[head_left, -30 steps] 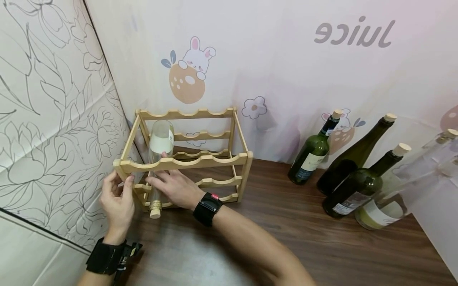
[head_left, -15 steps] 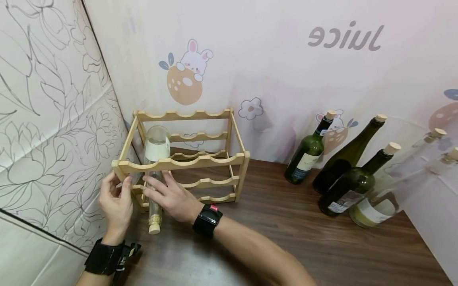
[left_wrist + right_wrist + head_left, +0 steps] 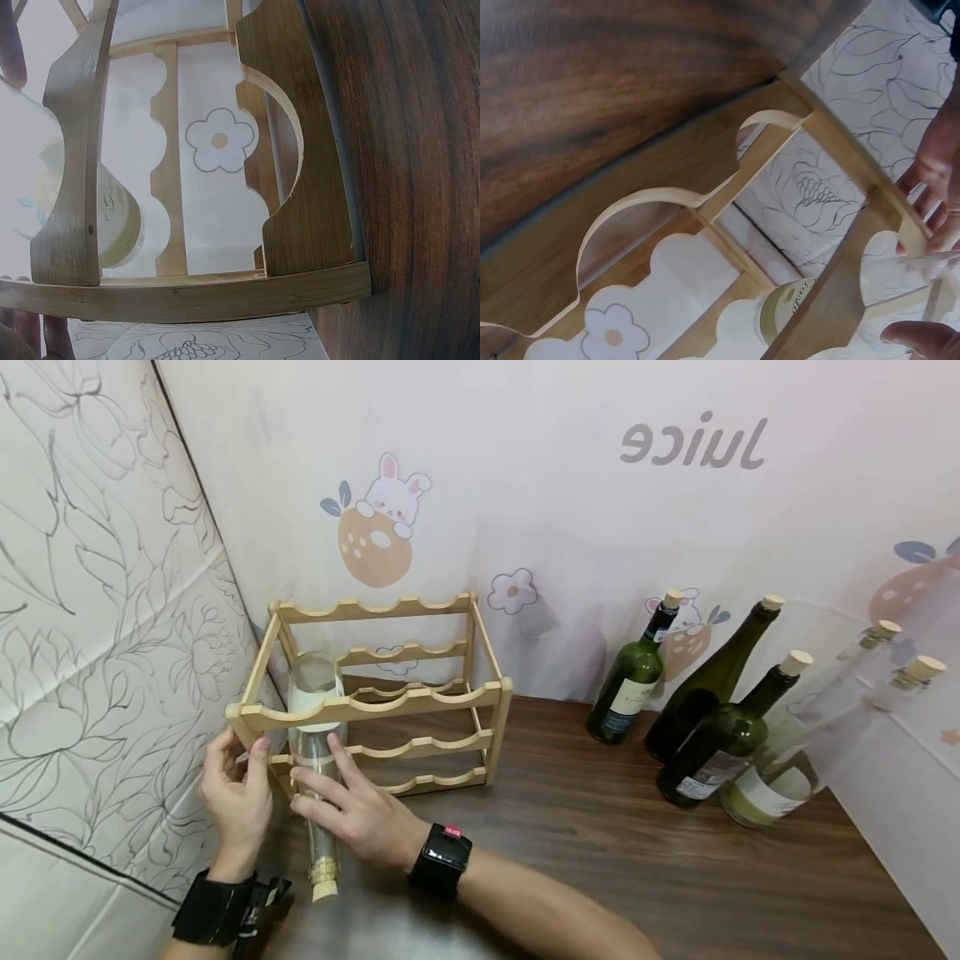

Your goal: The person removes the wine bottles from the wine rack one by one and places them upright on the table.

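A clear glass bottle (image 3: 315, 700) with a pale label and a cork lies in the left bay of a light wooden wine rack (image 3: 420, 701). Its corked neck sticks out the front toward me, tilted downward. My right hand (image 3: 367, 820) holds the bottle around its neck and shoulder, in front of the rack. My left hand (image 3: 238, 793) grips the rack's front left post. Through the slats, the left wrist view shows the bottle's labelled body (image 3: 120, 217). In the right wrist view the thumb (image 3: 926, 337) lies against the clear glass.
Several corked bottles stand upright at the right: a green bottle (image 3: 626, 689), dark ones such as the front bottle (image 3: 712, 752), and clear ones such as the nearest (image 3: 780, 785). Printed walls close the left and back. The tabletop (image 3: 570, 827) is dark wood.
The bottle has slid forward out of the rack toward me, its neck now sticking out further. My right hand has moved toward me with it. My left hand keeps its grip on the post.
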`<state>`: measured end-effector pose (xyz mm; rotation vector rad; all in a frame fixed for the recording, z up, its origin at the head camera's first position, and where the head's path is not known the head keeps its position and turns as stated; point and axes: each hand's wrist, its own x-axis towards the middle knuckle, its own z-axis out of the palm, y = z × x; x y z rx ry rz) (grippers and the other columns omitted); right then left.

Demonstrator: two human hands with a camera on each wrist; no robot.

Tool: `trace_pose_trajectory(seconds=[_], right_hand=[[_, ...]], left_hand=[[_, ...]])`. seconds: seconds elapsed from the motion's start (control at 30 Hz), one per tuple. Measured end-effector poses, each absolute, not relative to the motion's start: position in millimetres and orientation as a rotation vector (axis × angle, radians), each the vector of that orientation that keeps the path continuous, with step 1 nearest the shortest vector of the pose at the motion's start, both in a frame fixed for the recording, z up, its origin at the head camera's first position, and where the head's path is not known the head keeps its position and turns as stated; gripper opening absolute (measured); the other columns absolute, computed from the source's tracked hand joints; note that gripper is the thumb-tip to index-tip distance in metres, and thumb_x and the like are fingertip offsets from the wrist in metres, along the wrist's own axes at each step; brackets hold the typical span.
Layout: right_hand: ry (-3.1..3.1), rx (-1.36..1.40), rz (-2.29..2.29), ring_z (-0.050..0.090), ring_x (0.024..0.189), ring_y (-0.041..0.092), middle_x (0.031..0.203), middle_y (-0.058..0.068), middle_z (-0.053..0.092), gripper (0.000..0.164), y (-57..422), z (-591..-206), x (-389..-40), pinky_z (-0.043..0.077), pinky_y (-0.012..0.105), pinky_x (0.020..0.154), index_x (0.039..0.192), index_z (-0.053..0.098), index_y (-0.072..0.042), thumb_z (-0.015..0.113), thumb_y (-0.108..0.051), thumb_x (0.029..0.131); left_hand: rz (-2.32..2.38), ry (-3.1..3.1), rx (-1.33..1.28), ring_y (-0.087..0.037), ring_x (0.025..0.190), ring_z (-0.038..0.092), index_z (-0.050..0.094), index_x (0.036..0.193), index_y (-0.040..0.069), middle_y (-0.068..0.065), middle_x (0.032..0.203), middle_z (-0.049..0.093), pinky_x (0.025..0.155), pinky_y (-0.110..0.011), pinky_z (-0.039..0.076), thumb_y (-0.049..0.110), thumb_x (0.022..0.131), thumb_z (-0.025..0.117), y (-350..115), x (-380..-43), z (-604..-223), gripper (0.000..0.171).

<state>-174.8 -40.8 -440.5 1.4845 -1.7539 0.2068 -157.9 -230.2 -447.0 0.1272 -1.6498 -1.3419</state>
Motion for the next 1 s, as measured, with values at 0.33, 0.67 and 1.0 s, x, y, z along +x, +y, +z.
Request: trace_pose_trajectory(seconds=[0.33, 0.67, 1.0], right_hand=[[-1.766, 1.523, 0.275, 0.044, 0.149, 0.053, 0.149, 0.016, 0.061, 0.025, -33, -447, -148, 0.029, 0.059, 0.129, 0.124, 0.072, -0.014, 0.058, -0.009, 0.104], [-1.72, 1.55, 0.311, 0.053, 0.145, 0.044, 0.145, 0.017, 0.064, 0.021, -22, -445, -128, 0.033, 0.062, 0.127, 0.122, 0.072, -0.014, 0.06, -0.012, 0.105], [-1.74, 1.558, 0.409, 0.046, 0.145, 0.057, 0.146, 0.018, 0.063, 0.024, -6, -443, -109, 0.037, 0.057, 0.126, 0.123, 0.072, -0.013, 0.061, -0.01, 0.102]], left_hand=[[-1.331, -1.649, 0.132, 0.004, 0.098, 0.068, 0.064, 0.129, -0.012, 0.024, 0.109, 0.07, 0.08, -0.007, 0.053, -0.006, 0.096, 0.07, -233, -154, -451, 0.035], [-1.339, -1.654, 0.132, 0.002, 0.097, 0.069, 0.065, 0.13, -0.009, 0.022, 0.109, 0.07, 0.079, -0.009, 0.053, -0.004, 0.097, 0.069, -232, -156, -448, 0.033], [-1.336, -1.681, 0.152, 0.003, 0.098, 0.067, 0.064, 0.131, -0.01, 0.023, 0.109, 0.069, 0.079, -0.009, 0.052, -0.002, 0.098, 0.069, -232, -159, -448, 0.034]])
